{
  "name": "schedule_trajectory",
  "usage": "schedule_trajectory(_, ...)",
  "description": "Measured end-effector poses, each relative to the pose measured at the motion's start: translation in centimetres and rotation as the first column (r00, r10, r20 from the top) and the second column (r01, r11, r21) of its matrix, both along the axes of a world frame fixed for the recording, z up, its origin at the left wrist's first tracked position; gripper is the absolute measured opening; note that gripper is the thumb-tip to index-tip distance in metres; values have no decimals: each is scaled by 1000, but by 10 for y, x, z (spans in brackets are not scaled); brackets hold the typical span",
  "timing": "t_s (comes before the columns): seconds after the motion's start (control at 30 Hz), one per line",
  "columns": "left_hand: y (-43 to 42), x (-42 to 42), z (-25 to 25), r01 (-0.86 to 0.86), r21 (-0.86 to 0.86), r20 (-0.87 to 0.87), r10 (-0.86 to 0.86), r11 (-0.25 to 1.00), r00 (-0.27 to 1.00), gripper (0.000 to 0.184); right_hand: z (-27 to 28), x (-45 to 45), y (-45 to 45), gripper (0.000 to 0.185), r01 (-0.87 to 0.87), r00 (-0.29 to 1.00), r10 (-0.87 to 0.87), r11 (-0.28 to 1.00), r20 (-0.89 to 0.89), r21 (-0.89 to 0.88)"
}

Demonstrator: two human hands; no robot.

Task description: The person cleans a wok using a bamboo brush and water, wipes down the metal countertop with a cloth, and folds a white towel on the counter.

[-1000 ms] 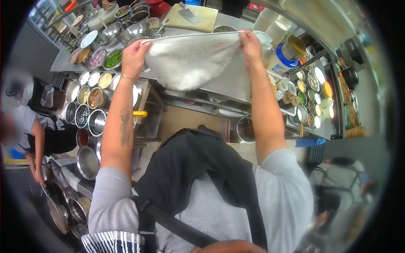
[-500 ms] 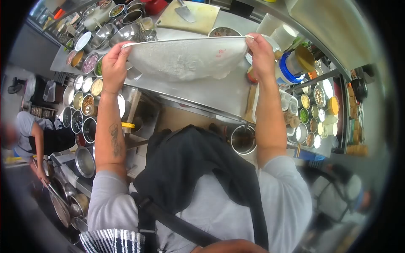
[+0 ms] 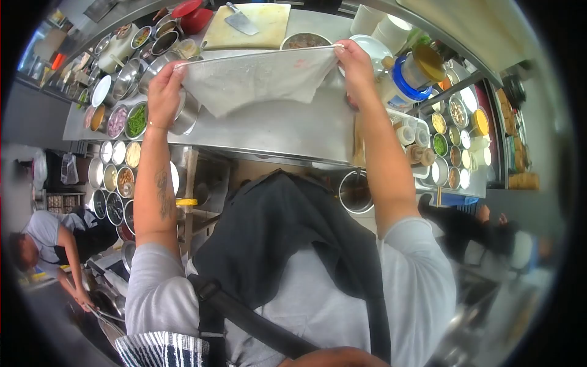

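Observation:
A thin white cloth [image 3: 244, 79] is stretched between my two hands above the steel counter [image 3: 275, 131]. It has a small red mark near its right end, and its lower edge hangs loose. My left hand [image 3: 166, 92] pinches the left corner beside several metal bowls. Closed on the opposite corner, my right hand [image 3: 354, 64] is close to a pan of food [image 3: 306, 41] and a blue-rimmed tub [image 3: 400, 92]. The top edge of the cloth is taut and slopes slightly up to the right.
A cutting board [image 3: 244, 27] with a cleaver [image 3: 242, 23] on it lies at the back. Bowls of green vegetables [image 3: 136, 120] and chopped onion [image 3: 117, 122] stand left. Condiment containers [image 3: 455, 140] crowd the right. A co-worker [image 3: 55, 244] bends over pans at lower left.
The cloth now hangs narrower and more folded, and my right hand has come inward to the left. The counter appears shifted in view. The co-worker on the right has changed posture.

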State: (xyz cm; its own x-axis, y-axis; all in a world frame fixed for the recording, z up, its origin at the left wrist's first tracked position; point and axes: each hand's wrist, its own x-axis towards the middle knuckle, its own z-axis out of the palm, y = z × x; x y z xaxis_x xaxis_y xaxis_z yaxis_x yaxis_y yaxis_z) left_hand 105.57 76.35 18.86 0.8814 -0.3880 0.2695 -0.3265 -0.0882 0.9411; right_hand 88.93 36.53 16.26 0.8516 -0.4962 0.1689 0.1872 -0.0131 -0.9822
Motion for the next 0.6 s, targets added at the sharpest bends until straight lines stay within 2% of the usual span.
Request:
schedule_trajectory(0.1,16,-17,0,36,90,118,-46,995,992,23,-6,-17,4,14,-6,995,5,1000,103,14)
schedule_trajectory(0.17,22,-23,2,44,137,186,-70,990,980,22,0,-36,13,14,27,999,-29,994,-24,-102)
schedule_trajectory(0.23,26,-23,3,41,94,255,-64,995,965,22,1,-45,18,14,22,999,-25,996,-32,-86)
schedule_trajectory(0.3,22,-19,8,28,57,238,-41,998,971,22,3,-49,27,14,11,999,-14,997,-41,-71)
schedule_trajectory(0.4,7,10,13,-46,69,322,21,997,947,25,6,-42,44,14,71,996,-71,997,-62,-9)
schedule_trajectory(0.47,-14,46,9,-118,171,391,43,978,919,27,-12,-31,47,14,145,984,-124,975,-125,169)
schedule_trajectory(0.5,-31,67,6,-127,213,418,28,969,908,27,-20,-26,49,14,148,984,-128,975,-125,164)
schedule_trajectory(0.57,-75,103,-6,-152,315,431,2,937,902,30,-44,-18,51,15,228,959,-157,921,-235,316)
schedule_trajectory(0.6,-96,116,-17,-163,379,414,-9,911,910,33,-60,-16,51,15,234,956,-158,920,-247,315)
